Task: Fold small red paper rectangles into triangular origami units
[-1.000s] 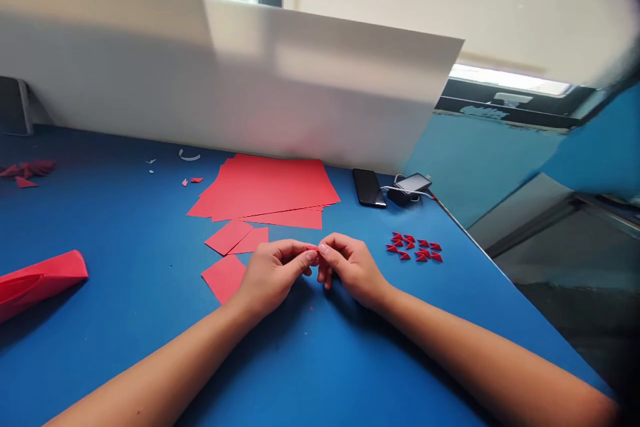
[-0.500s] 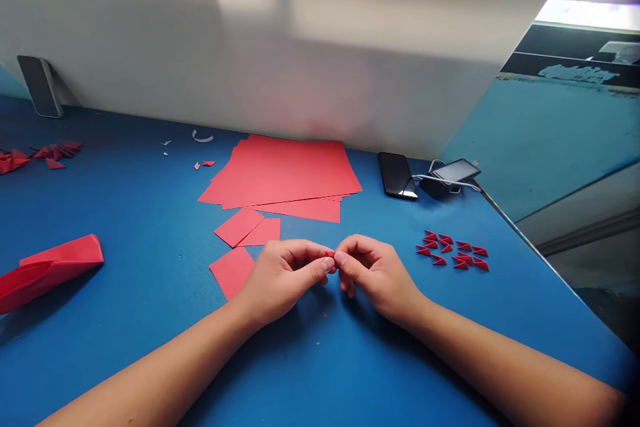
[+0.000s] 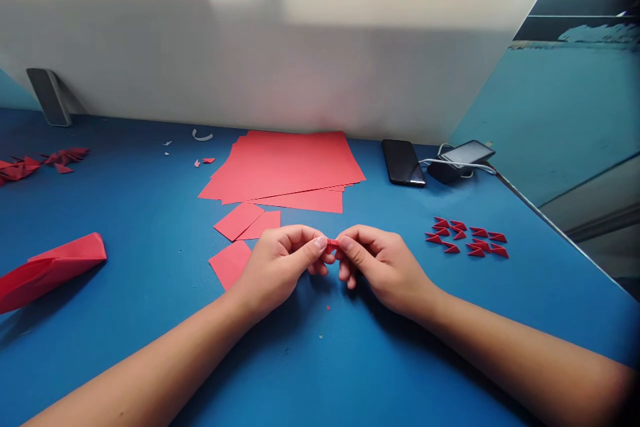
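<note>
Paper (image 3: 333, 242) pinched between left hand (image 3: 283, 263) and right hand (image 3: 385, 267).

No words, numbers or logos can be read. The folded red paper triangles (image 3: 466, 237) show no printing, and the black rectangular smartphone (image 3: 403, 162) no legible marking.

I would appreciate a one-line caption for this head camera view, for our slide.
Left hand and right hand pinch a small red paper piece above a blue table.
</note>
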